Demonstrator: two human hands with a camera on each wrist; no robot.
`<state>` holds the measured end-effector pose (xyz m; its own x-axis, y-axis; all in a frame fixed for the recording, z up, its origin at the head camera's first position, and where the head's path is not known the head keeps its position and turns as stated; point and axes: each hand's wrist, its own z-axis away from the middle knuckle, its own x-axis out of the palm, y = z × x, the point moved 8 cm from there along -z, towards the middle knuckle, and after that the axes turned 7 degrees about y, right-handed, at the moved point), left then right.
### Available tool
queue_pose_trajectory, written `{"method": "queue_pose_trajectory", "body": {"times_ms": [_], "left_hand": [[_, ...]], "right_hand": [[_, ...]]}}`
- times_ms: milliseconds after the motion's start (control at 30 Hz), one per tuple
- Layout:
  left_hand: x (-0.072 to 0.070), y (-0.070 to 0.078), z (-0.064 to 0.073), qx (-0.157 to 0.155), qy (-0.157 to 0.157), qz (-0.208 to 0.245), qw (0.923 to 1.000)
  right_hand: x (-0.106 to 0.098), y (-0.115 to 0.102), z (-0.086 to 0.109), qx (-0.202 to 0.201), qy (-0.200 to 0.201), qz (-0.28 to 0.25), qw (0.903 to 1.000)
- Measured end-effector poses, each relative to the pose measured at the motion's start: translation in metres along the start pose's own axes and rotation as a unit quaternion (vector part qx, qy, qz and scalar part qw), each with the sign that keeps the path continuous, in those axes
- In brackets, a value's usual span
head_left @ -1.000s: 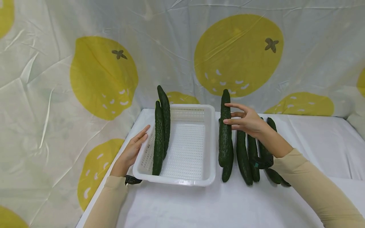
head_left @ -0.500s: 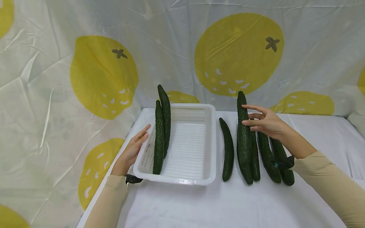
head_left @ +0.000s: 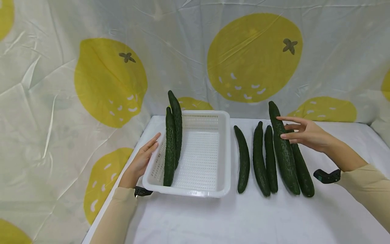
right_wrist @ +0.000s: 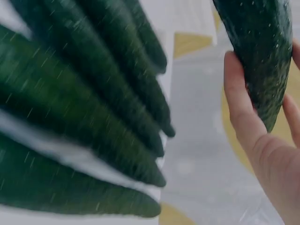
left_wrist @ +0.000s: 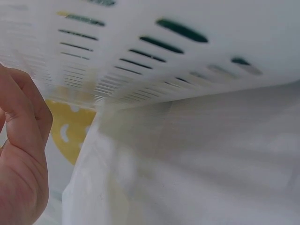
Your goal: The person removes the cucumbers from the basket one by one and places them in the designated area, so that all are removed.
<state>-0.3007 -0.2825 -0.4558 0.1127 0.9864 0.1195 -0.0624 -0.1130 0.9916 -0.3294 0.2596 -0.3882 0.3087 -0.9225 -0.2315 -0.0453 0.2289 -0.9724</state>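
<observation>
In the head view, the right hand (head_left: 307, 134) pinches a long, bumpy, dark-green cucumber (head_left: 284, 156) between thumb and fingers, above a row of similar green cucumbers (head_left: 259, 162) on a table covered in white cloth (head_left: 231, 220). The left hand (head_left: 143, 156), unclenched, lies beside a white perforated plastic basket (head_left: 186, 192) with two dark-green cucumbers (head_left: 170, 152) along its left side.

The left wrist view cannot settle whether that hand touches the slotted wall.

The right wrist view shows the held cucumber apart from five others.

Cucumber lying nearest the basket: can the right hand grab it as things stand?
Probably not straight away: the right hand holds another cucumber, though nothing covers the table cucumber beside the basket.
</observation>
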Motion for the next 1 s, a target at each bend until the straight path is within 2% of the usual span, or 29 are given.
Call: {"method": "queue_pose_trajectory", "body": {"times_ms": [267, 567, 1000], "left_hand": [[0.000, 0.002, -0.001, 0.003, -0.001, -0.005, 1.0000], [0.001, 0.001, 0.001, -0.001, 0.000, -0.008, 1.0000], [0.001, 0.001, 0.002, -0.004, 0.005, -0.014, 0.9999]], "right_hand": [[-0.030, 0.015, 0.015, -0.014, 0.001, 0.016, 0.9998], [-0.060, 0.040, 0.032, -0.007, 0.017, 0.034, 0.9993], [-0.084, 0.070, 0.045, 0.024, 0.022, 0.078, 0.9964]]}}
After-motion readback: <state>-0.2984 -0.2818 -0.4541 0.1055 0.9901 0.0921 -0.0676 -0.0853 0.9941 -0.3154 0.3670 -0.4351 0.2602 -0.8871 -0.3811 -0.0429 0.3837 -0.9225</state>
